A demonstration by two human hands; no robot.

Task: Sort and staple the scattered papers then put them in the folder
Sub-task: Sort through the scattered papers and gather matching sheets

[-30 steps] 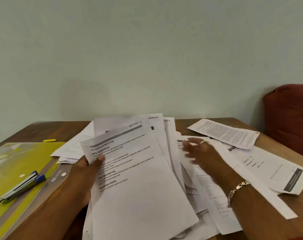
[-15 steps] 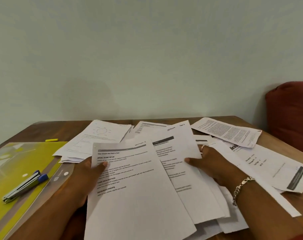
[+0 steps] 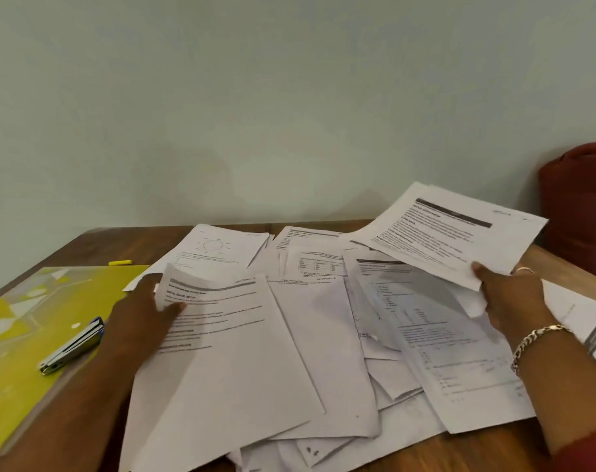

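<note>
Above the table's right side, a printed sheet (image 3: 450,233) has just been lifted clear of the scattered papers (image 3: 324,335) by the right hand (image 3: 507,294), pinched at its edge. A second sheet (image 3: 221,335) is gripped by the left hand (image 3: 143,311); sorting is underway, with the stapler (image 3: 72,346) lying unused on the yellow folder (image 3: 20,335) at left.

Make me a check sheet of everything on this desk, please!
Surface: brown wooden table, mostly covered.
Job's things: loose papers in an overlapping heap; yellow folder lying flat at left; stapler resting on the folder.
Clutter: small yellow marker behind the folder.
Grippers: left hand pinches a sheet on the heap; right hand holds a lifted sheet.
Cables: nothing seen.
Surroundings: pale wall; red cushion at right.
</note>
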